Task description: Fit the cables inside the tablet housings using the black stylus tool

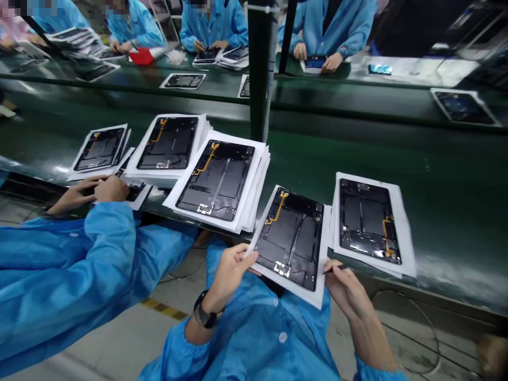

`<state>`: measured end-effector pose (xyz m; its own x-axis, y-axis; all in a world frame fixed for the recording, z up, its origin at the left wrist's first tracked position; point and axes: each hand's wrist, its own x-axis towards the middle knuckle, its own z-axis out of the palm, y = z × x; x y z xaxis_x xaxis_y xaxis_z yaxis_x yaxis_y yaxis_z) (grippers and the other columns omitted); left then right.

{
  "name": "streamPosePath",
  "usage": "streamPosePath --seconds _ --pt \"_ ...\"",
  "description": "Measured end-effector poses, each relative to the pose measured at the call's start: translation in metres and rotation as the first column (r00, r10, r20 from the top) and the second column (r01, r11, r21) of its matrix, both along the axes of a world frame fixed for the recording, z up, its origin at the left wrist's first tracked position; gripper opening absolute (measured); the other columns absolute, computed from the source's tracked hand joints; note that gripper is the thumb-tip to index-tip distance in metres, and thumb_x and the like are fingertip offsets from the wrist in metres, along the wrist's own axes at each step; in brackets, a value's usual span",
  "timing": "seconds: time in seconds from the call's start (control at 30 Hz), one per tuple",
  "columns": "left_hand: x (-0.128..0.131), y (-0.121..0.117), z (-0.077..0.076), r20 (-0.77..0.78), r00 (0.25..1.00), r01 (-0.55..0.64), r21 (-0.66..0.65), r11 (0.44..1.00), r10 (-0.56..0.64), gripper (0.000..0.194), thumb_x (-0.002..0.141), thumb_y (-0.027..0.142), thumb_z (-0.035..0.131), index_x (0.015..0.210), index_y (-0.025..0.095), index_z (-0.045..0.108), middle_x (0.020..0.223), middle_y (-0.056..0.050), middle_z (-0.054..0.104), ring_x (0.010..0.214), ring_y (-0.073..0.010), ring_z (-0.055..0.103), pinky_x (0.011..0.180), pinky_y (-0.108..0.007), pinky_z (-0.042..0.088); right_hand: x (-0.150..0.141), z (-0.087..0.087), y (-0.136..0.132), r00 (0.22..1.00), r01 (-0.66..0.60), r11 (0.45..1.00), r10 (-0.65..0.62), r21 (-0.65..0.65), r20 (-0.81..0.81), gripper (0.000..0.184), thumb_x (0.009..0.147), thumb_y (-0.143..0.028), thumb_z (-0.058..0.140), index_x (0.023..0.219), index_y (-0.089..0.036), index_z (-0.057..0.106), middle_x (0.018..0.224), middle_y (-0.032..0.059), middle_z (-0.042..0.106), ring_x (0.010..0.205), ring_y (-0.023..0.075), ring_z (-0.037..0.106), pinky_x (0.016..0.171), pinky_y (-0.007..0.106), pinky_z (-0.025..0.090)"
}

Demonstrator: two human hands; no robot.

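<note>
In front of me a tablet back housing [291, 238] lies on a white foam sheet [273, 267], tilted at the bench edge. Its inside faces up, showing black battery cells and an orange flex cable. My left hand [234, 267] is closed on the sheet's left edge, thumb on top beside the housing. At the right edge, my right hand [347, 286] is closed around a thin dark tool [335, 269], its kind unclear; the fingers there touch or nearly touch the sheet. Just right of it, another tablet housing [369, 219] lies on white sheets, turned the other way round.
A stack of white sheets with a housing on top [220, 177] stands to the left, and another stack [170, 143] beyond it. A green post [260, 69] rises behind. A co-worker's hands [109, 188] work at far left. Other people sit across the green bench [448, 211].
</note>
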<state>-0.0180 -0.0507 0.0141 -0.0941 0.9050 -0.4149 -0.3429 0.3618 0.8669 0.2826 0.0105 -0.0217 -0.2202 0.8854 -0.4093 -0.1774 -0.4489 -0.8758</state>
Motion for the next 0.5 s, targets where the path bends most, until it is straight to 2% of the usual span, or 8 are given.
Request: streamPosePath --seconds 0.17,0.27,0.37,0.5 --pt "-0.008 -0.003 0.002 0.029 0.998 0.058 -0.027 0.998 -0.057 0.044 0.08 0.056 0.083 0.094 0.015 0.078 0.084 -0.007 0.076 0.069 -0.0205 0.071 0.064 -0.032 0.062 -0.012 0.013 0.014 0.987 0.152 0.987 -0.15 0.044 -0.049 0.026 0.077 -0.055 0.082 0.076 -0.029 0.078 0.092 0.0056 0.074 0.087 0.0267 0.07 0.08 0.04 0.061" --pt "-0.005 -0.004 0.008 0.059 0.997 0.052 -0.012 0.999 -0.051 0.047 0.076 0.058 0.085 0.09 0.014 0.077 0.079 -0.008 0.075 0.067 -0.0201 0.071 0.062 -0.031 0.062 -0.013 0.029 0.026 0.986 0.166 0.984 -0.167 0.062 0.018 0.025 0.076 -0.055 0.084 0.083 -0.031 0.08 0.096 0.0063 0.077 0.095 0.0307 0.073 0.088 0.045 0.062" --pt "0.0 -0.001 0.023 0.106 0.992 0.069 0.026 0.997 -0.071 0.05 0.073 0.058 0.087 0.089 0.013 0.075 0.073 -0.007 0.074 0.063 -0.0196 0.07 0.062 -0.032 0.062 -0.006 0.052 0.037 0.954 0.224 0.968 -0.242 0.114 0.177 0.029 0.067 -0.061 0.085 0.078 -0.034 0.081 0.103 0.0096 0.077 0.109 0.0395 0.072 0.092 0.056 0.061" --pt "0.004 0.015 0.051 0.18 0.976 0.102 0.1 0.99 -0.119 0.052 0.071 0.06 0.088 0.091 0.014 0.073 0.071 -0.005 0.072 0.062 -0.0207 0.071 0.061 -0.033 0.063 0.008 0.094 0.059 0.894 0.309 0.928 -0.358 0.208 0.268 0.021 0.072 -0.063 0.075 0.073 -0.043 0.08 0.122 0.0175 0.072 0.13 0.0462 0.062 0.084 0.068 0.054"
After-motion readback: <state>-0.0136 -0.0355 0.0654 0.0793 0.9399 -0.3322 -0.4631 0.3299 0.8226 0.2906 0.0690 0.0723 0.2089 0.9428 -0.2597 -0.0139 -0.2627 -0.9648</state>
